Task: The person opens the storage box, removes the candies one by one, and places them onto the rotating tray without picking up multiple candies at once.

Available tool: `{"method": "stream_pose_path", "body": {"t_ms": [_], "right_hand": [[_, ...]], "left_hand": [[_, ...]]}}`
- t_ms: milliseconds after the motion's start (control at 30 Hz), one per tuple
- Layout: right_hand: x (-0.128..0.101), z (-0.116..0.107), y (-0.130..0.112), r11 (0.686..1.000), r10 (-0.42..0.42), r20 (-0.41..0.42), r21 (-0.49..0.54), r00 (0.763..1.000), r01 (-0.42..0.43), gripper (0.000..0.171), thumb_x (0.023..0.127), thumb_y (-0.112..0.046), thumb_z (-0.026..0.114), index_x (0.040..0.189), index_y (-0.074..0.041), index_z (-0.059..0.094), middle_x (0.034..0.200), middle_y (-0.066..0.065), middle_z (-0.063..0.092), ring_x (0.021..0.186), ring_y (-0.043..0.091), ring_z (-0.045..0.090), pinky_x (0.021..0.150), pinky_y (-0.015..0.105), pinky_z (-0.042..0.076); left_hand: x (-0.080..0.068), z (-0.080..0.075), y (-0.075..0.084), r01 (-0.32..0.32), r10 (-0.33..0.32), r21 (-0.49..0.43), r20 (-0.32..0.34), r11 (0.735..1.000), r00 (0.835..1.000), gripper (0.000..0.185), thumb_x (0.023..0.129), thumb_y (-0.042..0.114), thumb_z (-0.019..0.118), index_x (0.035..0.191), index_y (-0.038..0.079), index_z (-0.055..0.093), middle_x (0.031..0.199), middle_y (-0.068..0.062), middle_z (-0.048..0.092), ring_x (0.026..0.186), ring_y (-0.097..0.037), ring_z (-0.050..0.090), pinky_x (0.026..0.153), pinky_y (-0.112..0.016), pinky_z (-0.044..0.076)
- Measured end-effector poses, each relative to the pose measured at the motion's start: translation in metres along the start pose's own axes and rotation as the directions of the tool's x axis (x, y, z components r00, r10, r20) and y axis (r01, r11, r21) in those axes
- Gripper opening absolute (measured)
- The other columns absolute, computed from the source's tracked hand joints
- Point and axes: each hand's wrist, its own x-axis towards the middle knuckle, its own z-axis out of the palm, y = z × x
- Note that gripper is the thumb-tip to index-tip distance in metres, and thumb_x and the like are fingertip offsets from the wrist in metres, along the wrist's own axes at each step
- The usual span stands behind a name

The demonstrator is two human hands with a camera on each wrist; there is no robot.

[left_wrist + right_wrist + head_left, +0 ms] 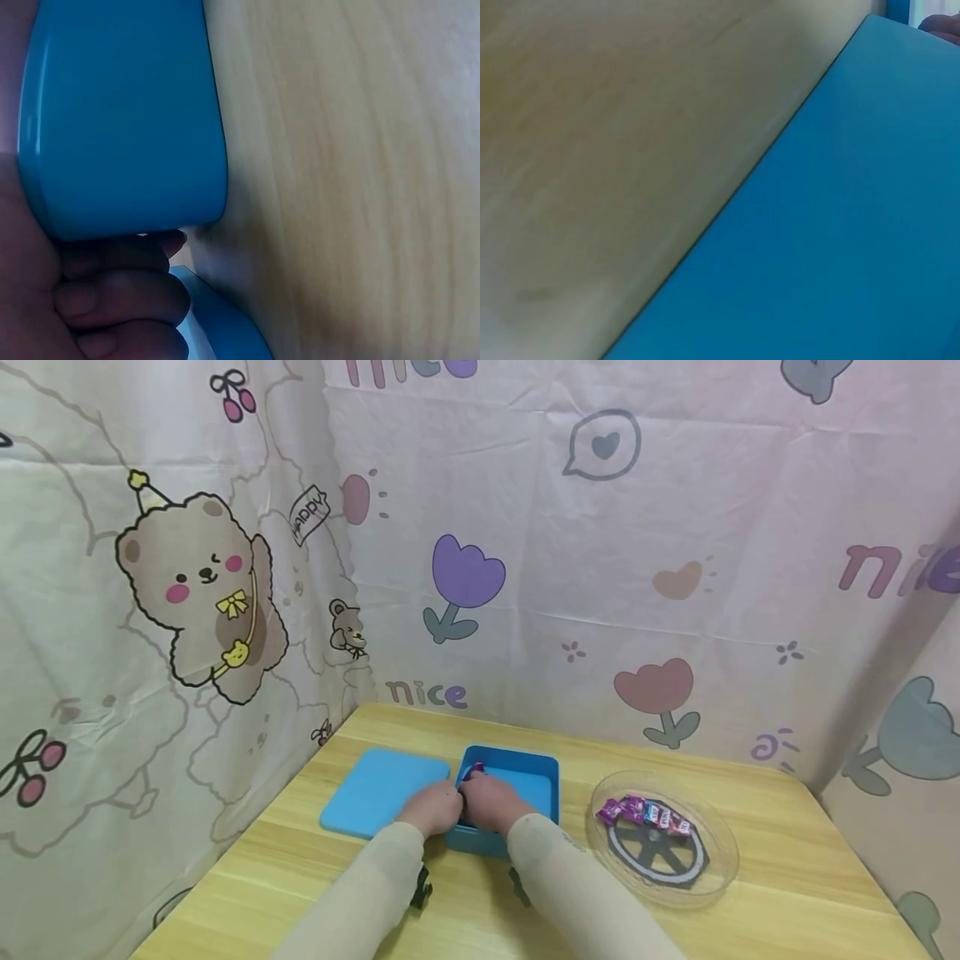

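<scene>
Both hands meet at the near-left corner of the open blue box [536, 777] on the table [787, 877]. The left hand [431, 807] curls against its wall; the right hand [491, 802] pinches a purple candy [474, 769] inside. Several candies [645, 812] wait on the clear plate [720, 868]; the lid [382, 789] lies beside the box.

Candy [474, 769] mostly hidden behind right hand [491, 802].

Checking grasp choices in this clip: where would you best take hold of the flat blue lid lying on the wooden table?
Probably by its left edge, coming from the left. The flat blue lid lies flat on the wooden table. Its right edge sits close to the open blue box, where the left hand and right hand crowd; the left side is free.
</scene>
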Motion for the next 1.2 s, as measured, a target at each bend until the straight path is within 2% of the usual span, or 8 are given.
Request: {"method": "stream_pose_path", "body": {"t_ms": [200,300,433,533,733,933,1200], "right_hand": [[0.0,-0.002,0.001,0.999,0.02,0.014,0.029,1.0,-0.02,0.012,0.099,-0.025,0.067,0.097,-0.015,0.071,0.093,0.003,0.068,0.079,0.017,0.06,0.088,0.042,0.055],[-0.002,-0.007,0.001,0.998,0.045,0.039,0.05,0.998,-0.047,0.013,0.099,-0.026,0.068,0.094,-0.014,0.069,0.088,0.003,0.066,0.076,0.018,0.058,0.086,0.042,0.055],[-0.005,-0.012,0.003,0.996,0.07,0.087,0.051,0.994,-0.075,0.015,0.098,-0.024,0.068,0.087,-0.014,0.065,0.082,0.002,0.061,0.074,0.019,0.057,0.084,0.039,0.054],[-0.006,-0.014,0.005,0.994,0.093,0.12,0.049,0.988,-0.1,0.016,0.098,-0.023,0.067,0.085,-0.014,0.064,0.08,0.002,0.058,0.076,0.02,0.056,0.081,0.037,0.052],[-0.008,-0.013,0.008,0.989,0.128,0.161,0.057,0.979,-0.139,0.011,0.096,-0.022,0.069,0.089,-0.014,0.066,0.079,0.003,0.058,0.076,0.021,0.056,0.081,0.037,0.051],[-0.01,-0.008,0.015,0.988,0.108,0.136,0.093,0.985,-0.121,0.016,0.092,-0.021,0.072,0.08,-0.017,0.062,0.072,0.002,0.057,0.07,0.02,0.056,0.072,0.035,0.048],[-0.017,-0.012,0.028,0.975,0.076,0.08,0.204,0.994,-0.091,0.013,0.091,-0.02,0.072,0.085,-0.018,0.061,0.075,0.0,0.057,0.07,0.019,0.054,0.068,0.035,0.047]], "left_hand": [[0.001,0.001,-0.001,0.013,-0.013,-0.005,0.005,1.0,1.0,0.03,0.105,0.016,0.039,0.097,0.003,0.065,0.104,-0.01,0.061,0.082,-0.027,0.053,0.074,-0.043,0.046],[0.002,0.001,0.0,0.018,-0.018,-0.001,0.006,1.0,1.0,0.029,0.105,0.016,0.039,0.094,0.004,0.063,0.099,-0.009,0.059,0.079,-0.026,0.053,0.069,-0.041,0.045],[0.001,0.0,0.0,0.007,-0.007,0.016,0.001,1.0,1.0,0.03,0.104,0.015,0.041,0.081,0.008,0.059,0.089,-0.007,0.055,0.072,-0.025,0.051,0.063,-0.038,0.043],[0.0,0.0,-0.001,-0.001,0.001,0.018,-0.007,1.0,1.0,0.031,0.103,0.015,0.04,0.077,0.009,0.056,0.088,-0.007,0.055,0.071,-0.024,0.05,0.064,-0.038,0.042],[-0.002,0.001,-0.001,0.02,-0.02,0.0,-0.007,1.0,1.0,0.031,0.104,0.017,0.04,0.079,0.01,0.057,0.091,-0.008,0.056,0.074,-0.025,0.051,0.067,-0.04,0.043],[-0.004,0.001,0.001,0.033,-0.033,-0.002,0.001,0.999,0.999,0.031,0.104,0.016,0.04,0.079,0.009,0.058,0.087,-0.007,0.054,0.073,-0.025,0.051,0.066,-0.039,0.043],[-0.003,-0.001,0.001,0.009,-0.009,0.02,0.003,1.0,1.0,0.032,0.106,0.016,0.041,0.079,0.009,0.058,0.089,-0.006,0.056,0.072,-0.023,0.05,0.067,-0.039,0.044]]}}
